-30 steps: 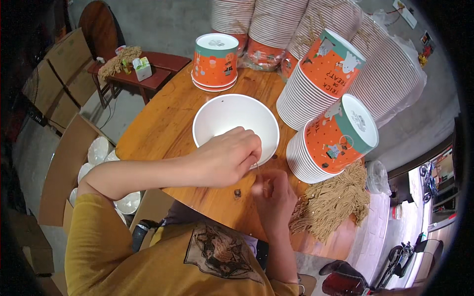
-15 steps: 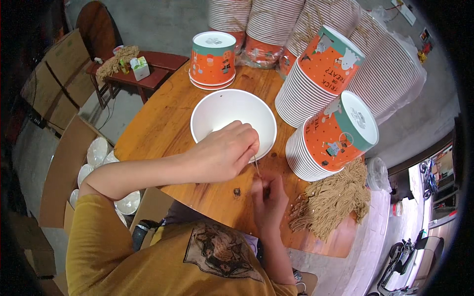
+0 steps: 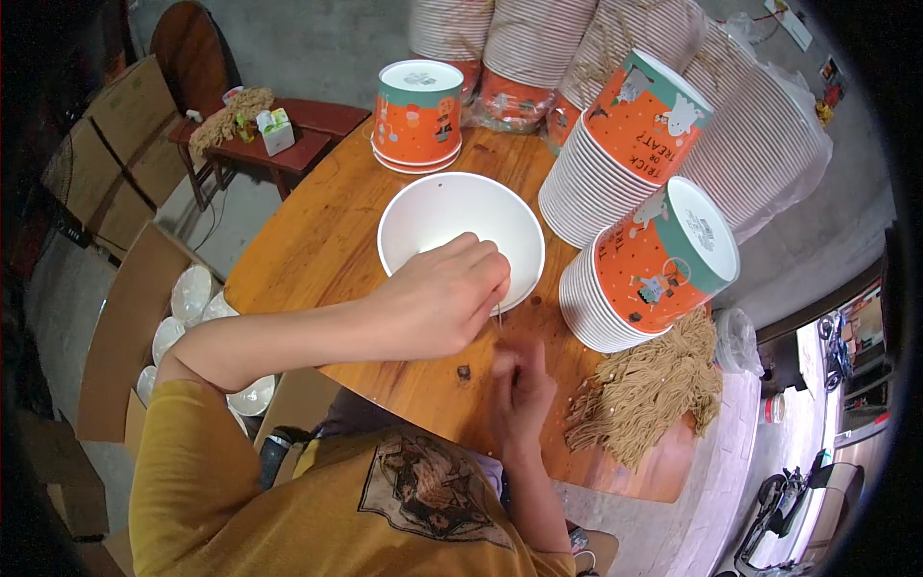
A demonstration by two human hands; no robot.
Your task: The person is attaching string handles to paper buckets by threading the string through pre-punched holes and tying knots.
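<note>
A white paper bucket stands on the table with its mouth up. A small hole shows near its far rim. My left hand reaches over the bucket, its fingers pinched at the near right rim. A thin brown cord comes out below those fingertips, outside the bucket. Just nearer to me, my right hand is closed at the cord's lower end, its fingertips smeared by motion. The cord's end inside the bucket is hidden behind my left hand.
Two stacks of upside-down orange buckets stand at the right, by a heap of tan cords. A short bucket stack sits at the back left. Bagged stacks line the back. A cardboard box holding white buckets is at the left.
My right hand has shifted slightly, and its fingertips are now blurred. My left hand stays pinched at the rim. The whole view has shifted a little.
</note>
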